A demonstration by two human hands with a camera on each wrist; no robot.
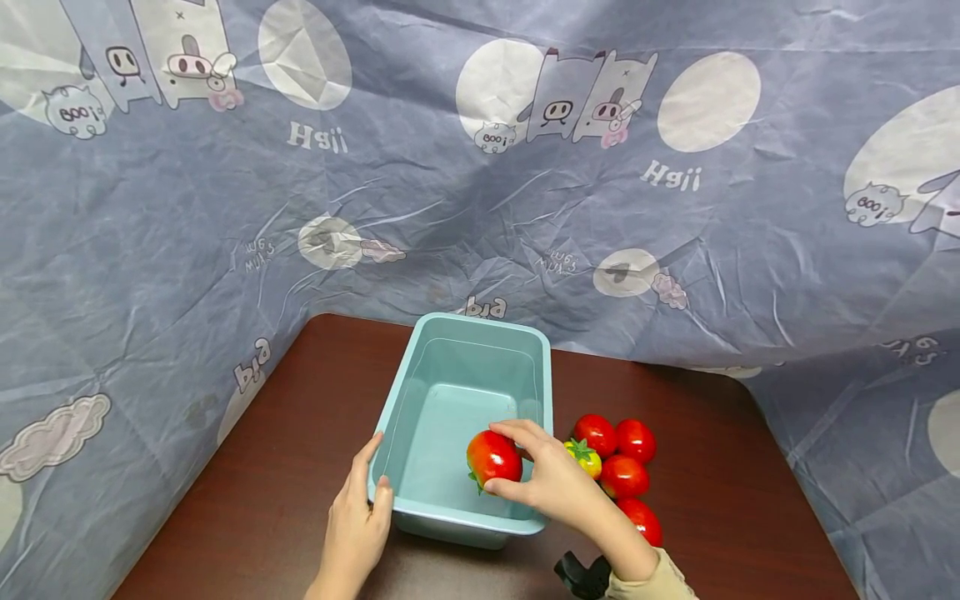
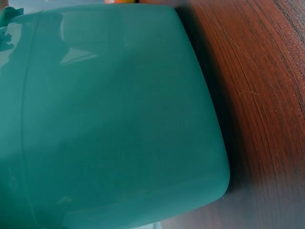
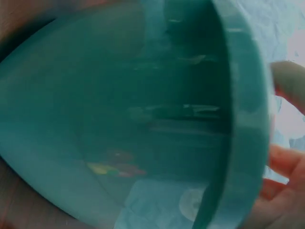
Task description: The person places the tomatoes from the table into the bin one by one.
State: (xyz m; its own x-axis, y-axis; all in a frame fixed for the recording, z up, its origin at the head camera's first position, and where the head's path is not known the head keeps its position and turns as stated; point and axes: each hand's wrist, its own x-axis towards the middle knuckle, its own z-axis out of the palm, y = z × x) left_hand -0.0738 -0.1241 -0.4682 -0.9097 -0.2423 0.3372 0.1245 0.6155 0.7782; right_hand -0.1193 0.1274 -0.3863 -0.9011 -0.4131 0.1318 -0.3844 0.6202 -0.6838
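Observation:
A light blue-green plastic basin [image 1: 471, 514] stands on the table, its near corner in my left hand [image 1: 356, 521]. That hand's fingers and thumb hold the rim at the near left. My right hand [image 1: 558, 479] grips a shiny red tomato [image 1: 495, 456] with green leaves at its lower end, held over the near right part of the basin. In the left wrist view the basin's outer wall [image 2: 114, 119] fills most of the picture. The right wrist view shows the basin's wall and rim [image 3: 250, 119], blurred, with fingers [image 3: 288, 160] beyond the rim; the tomato is mostly hidden there.
Right of the basin lie several red tomatoes [image 1: 624, 477] and a yellow one [image 1: 584, 458] with green leaves, partly behind the right hand. The dark brown wooden table [image 1: 720, 492] carries everything. A blue-grey printed cloth [image 1: 450, 208] hangs behind and around it.

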